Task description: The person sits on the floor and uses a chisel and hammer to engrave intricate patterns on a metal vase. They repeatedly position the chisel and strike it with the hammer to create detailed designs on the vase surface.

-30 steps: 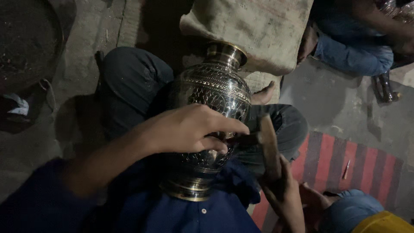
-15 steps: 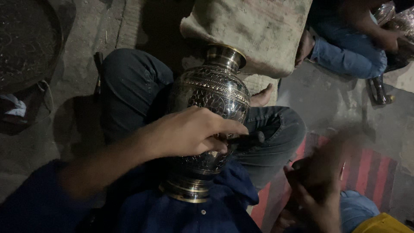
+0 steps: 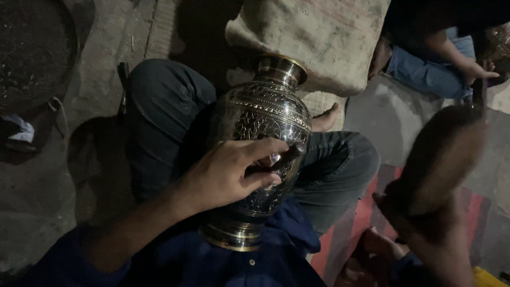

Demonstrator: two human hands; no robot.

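Note:
An engraved metal vase (image 3: pixel 263 122) with a brass neck and foot lies tilted in my lap, neck pointing away from me. My left hand (image 3: pixel 231 178) rests across its belly, fingers pinched on a small dark punch (image 3: pixel 284 159) whose tip touches the engraved surface. My right hand (image 3: pixel 419 223) is off to the right, apart from the vase. It grips a wooden mallet (image 3: pixel 446 154), which is raised and blurred by motion. My crossed legs in dark trousers (image 3: pixel 159 122) sit under the vase.
A burlap sack (image 3: pixel 319 37) lies just beyond the vase's neck. Another person in blue jeans (image 3: pixel 425 74) sits at the upper right. A red striped mat (image 3: pixel 366 212) is under my right side. A dark round pan (image 3: pixel 32 48) sits upper left.
My right hand has swung the mallet away from the vase, out to the right and upward. My left hand and the vase have stayed put.

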